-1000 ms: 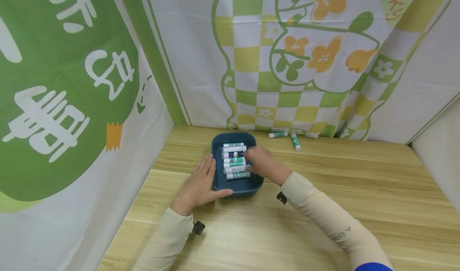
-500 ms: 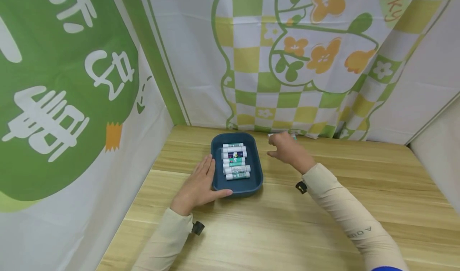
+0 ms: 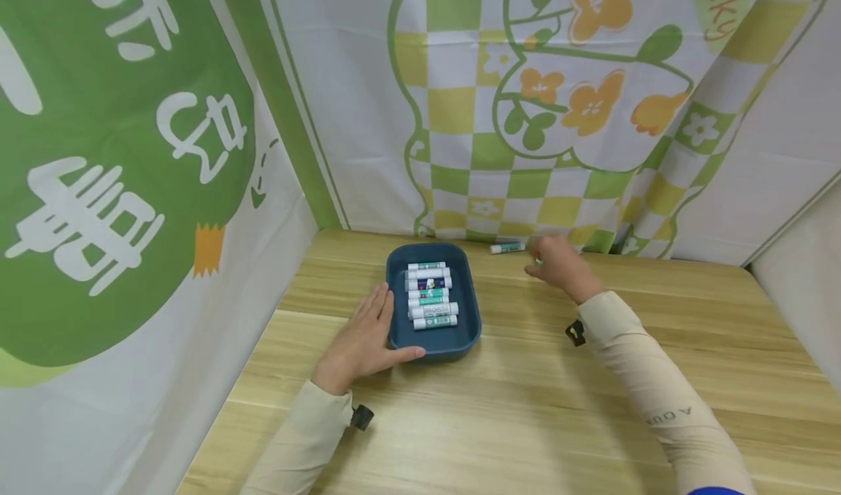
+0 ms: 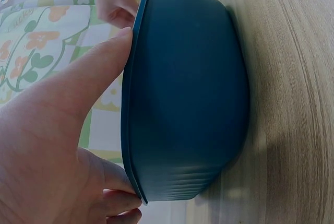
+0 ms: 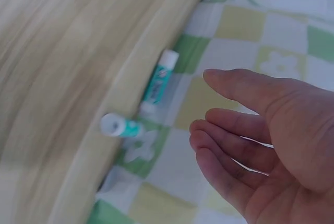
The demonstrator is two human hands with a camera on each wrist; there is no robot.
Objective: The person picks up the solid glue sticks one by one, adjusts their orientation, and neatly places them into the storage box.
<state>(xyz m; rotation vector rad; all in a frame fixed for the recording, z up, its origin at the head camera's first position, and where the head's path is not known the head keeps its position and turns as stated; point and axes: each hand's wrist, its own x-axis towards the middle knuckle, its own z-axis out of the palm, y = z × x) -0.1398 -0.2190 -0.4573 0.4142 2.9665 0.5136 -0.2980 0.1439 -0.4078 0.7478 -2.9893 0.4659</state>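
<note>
A dark blue plastic bin (image 3: pixel 468 334) stands on the table, with a row of white glue sticks (image 3: pixel 436 322) lying in it. My left hand (image 3: pixel 361 338) rests against the bin's left side, its fingers nearly straight and the thumb on the near rim. Near the table's back edge, my right hand (image 3: pixel 561 263) hovers over a loose glue stick (image 5: pixel 121 126), which it mostly hides in the head view. Thumb and fingers stand apart with nothing between them. Another teal-labelled glue stick (image 3: pixel 507 247) lies just left of that hand.
A checked, flowered curtain (image 3: pixel 486 144) hangs right behind the table's back edge. On the left is a green and white cloth wall (image 3: pixel 131 261). Bare wooden tabletop (image 3: pixel 486 422) extends in front of the bin and to its right.
My right hand has left the bin and moved right along the back edge, past one loose glue stick to the other. The left hand and the bin have stayed put.
</note>
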